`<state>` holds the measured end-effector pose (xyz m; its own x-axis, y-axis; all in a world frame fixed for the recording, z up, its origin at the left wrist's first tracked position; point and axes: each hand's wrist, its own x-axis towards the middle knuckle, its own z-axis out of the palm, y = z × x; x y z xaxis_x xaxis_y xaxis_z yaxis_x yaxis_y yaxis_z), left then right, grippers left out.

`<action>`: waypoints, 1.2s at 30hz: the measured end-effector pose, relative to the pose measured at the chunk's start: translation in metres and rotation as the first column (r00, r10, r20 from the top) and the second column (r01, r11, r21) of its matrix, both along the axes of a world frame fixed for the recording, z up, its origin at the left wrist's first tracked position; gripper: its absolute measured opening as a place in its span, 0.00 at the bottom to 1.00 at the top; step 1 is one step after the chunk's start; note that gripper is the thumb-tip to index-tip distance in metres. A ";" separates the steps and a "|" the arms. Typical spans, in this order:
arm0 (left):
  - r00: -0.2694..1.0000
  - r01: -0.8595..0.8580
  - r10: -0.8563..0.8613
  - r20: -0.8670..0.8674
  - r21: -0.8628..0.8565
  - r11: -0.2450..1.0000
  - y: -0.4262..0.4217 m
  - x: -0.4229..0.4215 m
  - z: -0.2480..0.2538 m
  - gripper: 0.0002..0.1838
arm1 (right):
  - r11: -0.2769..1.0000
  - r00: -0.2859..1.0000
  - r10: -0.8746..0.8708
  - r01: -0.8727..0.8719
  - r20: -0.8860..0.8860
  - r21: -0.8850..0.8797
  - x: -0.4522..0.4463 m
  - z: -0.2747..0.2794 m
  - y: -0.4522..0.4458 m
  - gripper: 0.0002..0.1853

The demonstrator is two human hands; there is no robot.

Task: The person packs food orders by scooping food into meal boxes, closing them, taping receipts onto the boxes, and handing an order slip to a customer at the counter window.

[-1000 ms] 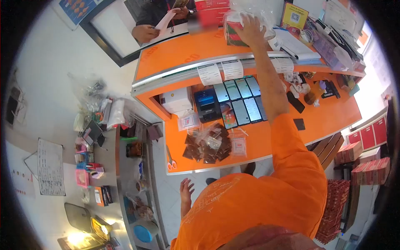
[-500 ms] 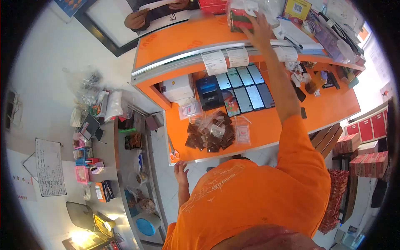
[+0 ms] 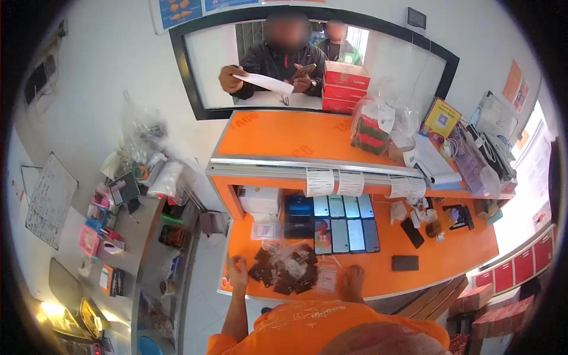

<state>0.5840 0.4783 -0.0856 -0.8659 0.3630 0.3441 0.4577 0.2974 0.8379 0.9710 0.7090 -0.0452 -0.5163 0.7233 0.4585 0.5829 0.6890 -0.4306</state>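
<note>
My left hand rests at the left of the orange counter, fingers loosely apart and holding nothing. Beside it lies a heap of small dark brown packets, with clear plastic over part of them. My right hand is on the counter's front part, its fingers loosely bent, with nothing visible in it. A clear packet with a white and red label lies just left of that hand. Farther back, several smartphones lie in two rows beside a black receipt printer. A red and green box in a plastic bag stands on the upper shelf.
Beyond the window, a person holds a white paper and a phone; another stands behind. Red boxes are stacked at the opening. Paper receipts hang from the shelf edge. A cluttered side counter runs along the left.
My right hand has come down from the bagged red and green box to the lower counter. My left hand has moved onto the counter. The view has tilted up, showing the people beyond the window.
</note>
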 end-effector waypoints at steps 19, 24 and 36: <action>0.953 -0.221 0.059 -0.298 -0.546 0.808 0.082 -0.061 -0.011 0.18 | 0.989 0.880 0.107 -0.049 -0.463 0.137 -0.137 0.137 0.082 0.02; 0.944 -0.243 0.059 -0.325 -0.564 0.790 0.085 -0.060 -0.010 0.17 | 0.988 0.751 -0.020 -0.087 -0.660 -0.130 -0.191 0.178 0.084 0.06; 0.936 -0.244 0.046 -0.349 -0.548 0.800 0.082 -0.059 -0.014 0.20 | 0.912 0.506 -0.257 -0.154 -0.823 -0.379 -0.185 0.161 0.100 0.06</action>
